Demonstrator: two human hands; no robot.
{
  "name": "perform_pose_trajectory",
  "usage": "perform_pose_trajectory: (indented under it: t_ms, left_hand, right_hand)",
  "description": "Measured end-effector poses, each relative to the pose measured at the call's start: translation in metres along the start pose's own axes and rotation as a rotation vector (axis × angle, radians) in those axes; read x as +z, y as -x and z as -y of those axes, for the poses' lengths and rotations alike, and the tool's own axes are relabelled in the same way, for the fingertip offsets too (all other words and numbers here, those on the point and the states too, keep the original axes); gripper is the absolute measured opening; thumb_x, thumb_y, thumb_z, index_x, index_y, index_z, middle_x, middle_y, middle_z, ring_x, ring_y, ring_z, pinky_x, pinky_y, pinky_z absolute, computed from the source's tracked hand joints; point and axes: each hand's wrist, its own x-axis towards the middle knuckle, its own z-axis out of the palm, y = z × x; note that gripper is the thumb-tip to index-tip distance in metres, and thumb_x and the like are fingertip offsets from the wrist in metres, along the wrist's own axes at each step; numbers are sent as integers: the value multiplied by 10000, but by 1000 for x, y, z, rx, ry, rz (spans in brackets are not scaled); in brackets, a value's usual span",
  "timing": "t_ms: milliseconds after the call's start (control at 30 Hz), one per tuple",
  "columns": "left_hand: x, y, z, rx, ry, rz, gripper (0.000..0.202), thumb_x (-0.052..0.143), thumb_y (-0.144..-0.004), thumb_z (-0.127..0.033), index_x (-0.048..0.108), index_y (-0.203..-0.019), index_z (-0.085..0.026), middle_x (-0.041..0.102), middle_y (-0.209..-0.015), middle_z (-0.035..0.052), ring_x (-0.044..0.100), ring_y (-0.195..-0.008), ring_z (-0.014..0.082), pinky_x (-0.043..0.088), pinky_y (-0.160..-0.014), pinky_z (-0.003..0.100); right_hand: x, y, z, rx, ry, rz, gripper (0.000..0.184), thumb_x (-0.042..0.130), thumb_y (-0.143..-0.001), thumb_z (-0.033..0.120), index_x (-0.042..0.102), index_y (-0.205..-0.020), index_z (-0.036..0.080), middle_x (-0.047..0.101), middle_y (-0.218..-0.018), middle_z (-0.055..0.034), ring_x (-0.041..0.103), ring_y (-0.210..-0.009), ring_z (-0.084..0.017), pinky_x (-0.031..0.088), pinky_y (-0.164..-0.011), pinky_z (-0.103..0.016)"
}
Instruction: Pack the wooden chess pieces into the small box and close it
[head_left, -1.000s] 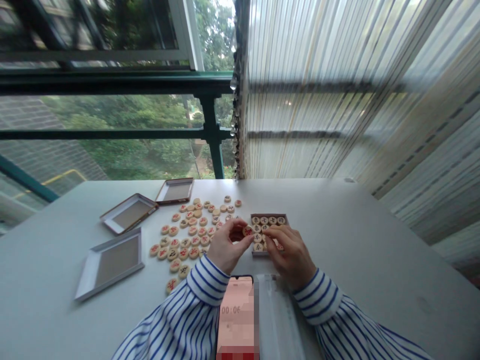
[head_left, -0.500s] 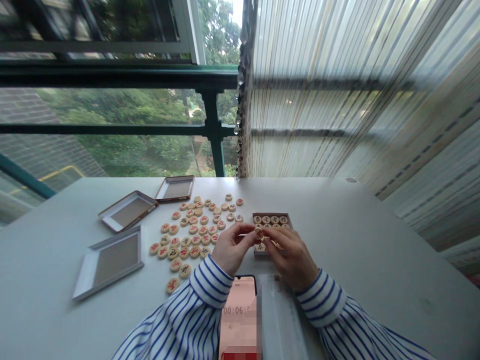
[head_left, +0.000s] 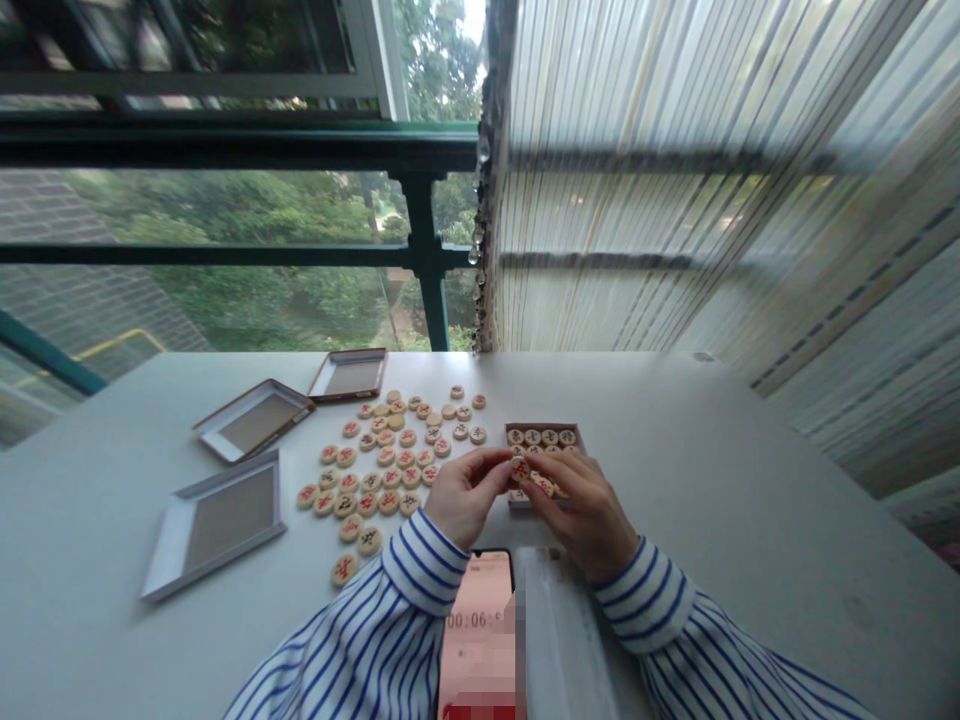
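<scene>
Between the fingertips of both hands is a round wooden Chinese chess piece (head_left: 520, 468) with a red character facing me. My left hand (head_left: 469, 497) pinches it from the left, and my right hand (head_left: 589, 510) grips its right side. Just behind and below the fingers lies a shallow box (head_left: 543, 427) with rows of pieces in it, black characters showing in the back row. My right hand covers part of the box's contents. To the left, many loose chess pieces (head_left: 386, 457) are scattered on the white table, some with red characters, some black, a few blank side up.
Three shallow box trays or lids stand at the left: a grey-white one (head_left: 161, 560), a brown-edged one (head_left: 217, 445) and another (head_left: 349, 376) farther back. A phone (head_left: 480, 640) showing a timer lies in front of me, beside a clear plastic sheet or case (head_left: 566, 640). A string curtain (head_left: 637, 200) hangs behind.
The held piece has turned slightly in my fingertips, and a red-marked piece now shows beneath my right fingers. Both hands stay almost in place; the view has shifted a little.
</scene>
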Motion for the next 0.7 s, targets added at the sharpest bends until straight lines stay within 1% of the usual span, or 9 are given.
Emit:
perform_pose_trajectory:
  t_ms: [100,333,500,600,700]
  left_hand:
    - [0,0,1,-3,-20,5,303,671,-639,-328,642,-843,-106,685,-766,53,640,-682,148,540,-715,306]
    - [0,0,4,-19,-27,-3,253,664,-652,-308,636,-808,-110,674,-694,26,633,-645,128,543,-673,270]
    - [0,0,4,6,-97,6,266,644,-671,-323,634,-820,-104,678,-713,48,637,-648,146,544,-668,288]
    - [-2,0,6,55,-195,12,260,595,-718,-325,632,-862,-111,677,-739,54,638,-666,148,535,-680,284]
    - [-6,-1,9,122,-367,-23,235,555,-752,-313,633,-880,-133,672,-750,47,635,-686,145,520,-680,266]
  right_hand:
    - [0,1,-1,-2,-2,-10,265,524,-802,219,565,-1063,192,635,-962,-72,558,-889,-194,414,-776,-356]
    - [0,1,-1,-9,31,-9,235,544,-792,244,578,-1018,189,646,-945,-64,563,-881,-189,401,-776,-349]
    - [-2,-2,0,-17,62,3,198,542,-795,265,589,-971,189,661,-889,-55,577,-822,-177,388,-746,-334]
    - [-4,-2,-1,-8,85,19,194,537,-797,272,592,-962,188,665,-857,-49,582,-787,-170,380,-737,-327]
    - [-3,-2,-4,4,100,24,195,542,-791,283,592,-951,183,665,-816,-43,589,-767,-166,371,-730,-321]
